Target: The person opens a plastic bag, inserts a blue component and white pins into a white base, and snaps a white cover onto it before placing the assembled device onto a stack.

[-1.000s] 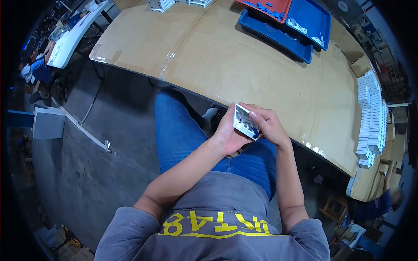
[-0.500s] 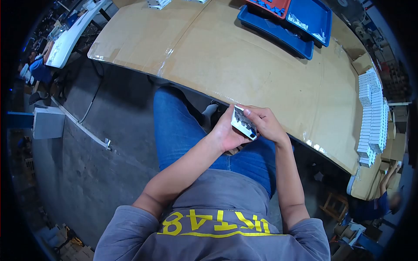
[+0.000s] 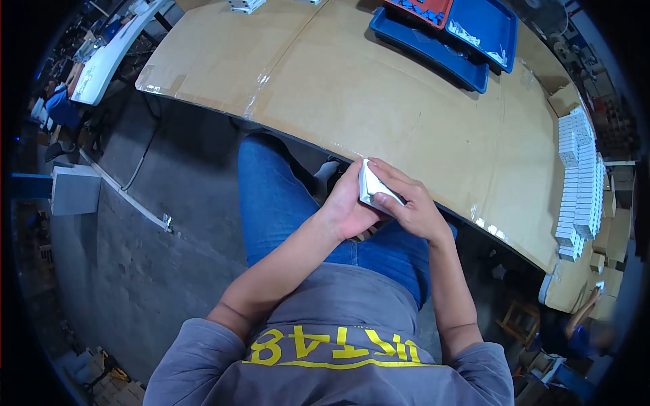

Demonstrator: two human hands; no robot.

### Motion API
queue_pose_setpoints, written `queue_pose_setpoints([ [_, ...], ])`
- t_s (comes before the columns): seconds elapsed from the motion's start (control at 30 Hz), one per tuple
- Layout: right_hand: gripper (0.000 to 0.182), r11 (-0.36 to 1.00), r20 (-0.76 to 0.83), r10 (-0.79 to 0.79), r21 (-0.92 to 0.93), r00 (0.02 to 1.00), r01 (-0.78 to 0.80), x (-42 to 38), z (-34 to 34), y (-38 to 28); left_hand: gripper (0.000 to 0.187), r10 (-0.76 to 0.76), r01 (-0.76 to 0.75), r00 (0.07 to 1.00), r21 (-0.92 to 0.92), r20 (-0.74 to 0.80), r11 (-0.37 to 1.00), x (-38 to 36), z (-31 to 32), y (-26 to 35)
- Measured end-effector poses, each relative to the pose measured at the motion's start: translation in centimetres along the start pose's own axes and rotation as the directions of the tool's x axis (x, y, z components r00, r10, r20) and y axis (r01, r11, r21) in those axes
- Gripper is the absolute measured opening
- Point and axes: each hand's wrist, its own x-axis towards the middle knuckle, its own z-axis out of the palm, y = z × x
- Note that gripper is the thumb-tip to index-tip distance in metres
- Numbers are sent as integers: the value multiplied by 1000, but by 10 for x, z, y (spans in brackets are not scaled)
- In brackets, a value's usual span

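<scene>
Just off the table's near edge, above my lap, I hold a small white plastic case [image 3: 370, 183]. My left hand [image 3: 347, 206] is wrapped around it from below and the left side. From the right, my right hand [image 3: 420, 211] grips it, with the thumb pressed on its lower part and the fingers along its far side. A plain white surface of the case faces up. Its underside and whatever is inside are hidden by my hands.
The table top [image 3: 406, 135] is cardboard, taped at its edges. Blue trays [image 3: 426, 57] and a red tray [image 3: 443, 8] with small parts stand at the back. Stacked white pieces [image 3: 579, 189] line the right side. A co-worker's arm [image 3: 583, 311] shows beyond the right edge.
The dark interior of the case showed before; now a white surface faces up. My right thumb has moved down along it. The co-worker's arm on the right has shifted lower.
</scene>
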Motion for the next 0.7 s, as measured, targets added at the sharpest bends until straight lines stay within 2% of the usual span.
queue_pose_setpoints([
  [0.03,56,999,16,12,-42,1000,-12,0,-1,-4,59,12,-13,1000,13,23,1000,-1,2,0],
  [0.23,64,993,57,-86,-75,995,90,2,-7,-7,59,90,-83,992,92,-83,992,-11,23,2],
  [0.33,68,994,81,-71,-79,994,78,2,-7,-7,54,130,-121,987,92,-94,988,-12,22,1],
  [0.43,71,973,96,-146,-165,985,160,5,-7,-10,52,134,-130,989,78,-55,988,-16,25,5],
  [0.53,71,962,57,-166,-211,984,174,3,-8,-18,47,140,-146,989,149,49,978,-19,25,8],
  [0.63,63,960,-24,-263,-111,965,259,0,-12,-27,50,148,-154,988,387,46,909,-28,31,8],
  [0.7,56,942,-168,-224,216,960,258,-9,-14,-22,55,124,-167,985,493,120,854,-34,36,12],
])
